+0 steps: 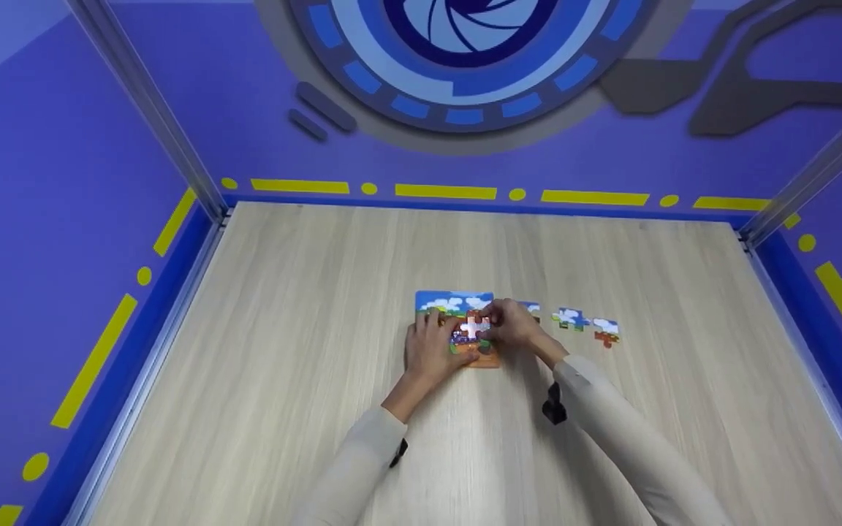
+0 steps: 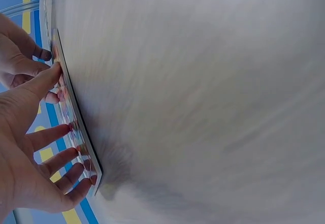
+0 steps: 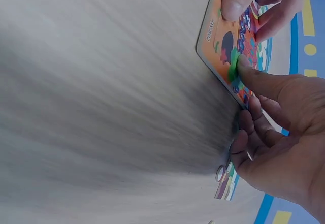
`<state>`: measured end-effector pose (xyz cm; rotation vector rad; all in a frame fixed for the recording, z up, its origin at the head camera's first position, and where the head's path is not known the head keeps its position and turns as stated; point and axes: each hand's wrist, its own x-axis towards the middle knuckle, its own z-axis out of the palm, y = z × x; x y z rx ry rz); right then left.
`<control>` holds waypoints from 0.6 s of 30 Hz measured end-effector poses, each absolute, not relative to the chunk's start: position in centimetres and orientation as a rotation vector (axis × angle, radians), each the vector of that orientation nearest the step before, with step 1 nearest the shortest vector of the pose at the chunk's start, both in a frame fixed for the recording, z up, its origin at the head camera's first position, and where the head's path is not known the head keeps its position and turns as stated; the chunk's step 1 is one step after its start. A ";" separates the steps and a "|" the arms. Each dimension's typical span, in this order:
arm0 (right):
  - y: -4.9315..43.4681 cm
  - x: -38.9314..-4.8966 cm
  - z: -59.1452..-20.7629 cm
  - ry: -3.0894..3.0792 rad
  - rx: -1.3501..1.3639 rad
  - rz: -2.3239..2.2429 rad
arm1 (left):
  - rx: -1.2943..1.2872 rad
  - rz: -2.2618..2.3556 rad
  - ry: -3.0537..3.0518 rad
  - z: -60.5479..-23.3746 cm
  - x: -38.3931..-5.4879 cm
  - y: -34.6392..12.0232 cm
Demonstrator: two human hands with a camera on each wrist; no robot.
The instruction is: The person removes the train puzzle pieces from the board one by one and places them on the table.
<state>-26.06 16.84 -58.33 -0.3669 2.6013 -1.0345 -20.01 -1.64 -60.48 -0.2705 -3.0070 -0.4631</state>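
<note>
Blue, orange and green print on the jigsaw puzzle (image 1: 456, 299), lying on the wood-grain table (image 1: 304, 329) about mid-scene, both hands on it. White patch (image 1: 473, 328) shows among its pieces, edges partly hidden by fingers. Left part of the board mostly covered by the left hand (image 1: 430, 349); left wrist view sees the board nearly edge-on, picture on it hard to make out. Left fingers spread, gaps between them, tips touching the printed face near the rim; thumb well apart from them, on the near side. Right hand (image 1: 514, 325) at the right edge: thumb tip pressed on the printed face, index tip beside the rim, remaining fingers bent below; can't tell whether thumb and index pinch a piece. Small dark lettering (image 3: 210, 30) at the orange corner, too small to read for sure. Loose pieces to the right: near piece (image 1: 531, 308) partly hidden behind the right hand, middle piece (image 1: 571, 318) and far piece (image 1: 606, 330) in plain sight, apart from each other. Pale sleeves (image 1: 626, 431) run off the bottom edge, cut off. Purple-blue back wall (image 1: 574, 157) beyond, round emblem (image 1: 457, 102) cropped at top.
</note>
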 end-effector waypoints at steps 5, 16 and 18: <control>16.8 -25.8 -58.2 2.632 -0.457 -1.122 | -0.267 -0.463 -2.992 -60.5 -20.1 -1.5; 17.4 -25.2 -58.4 2.650 -0.441 -1.134 | -0.255 -0.502 -3.001 -60.5 -20.0 -1.5; 17.6 -25.1 -58.5 2.649 -0.461 -1.149 | -0.254 -0.498 -3.001 -60.5 -19.9 -1.5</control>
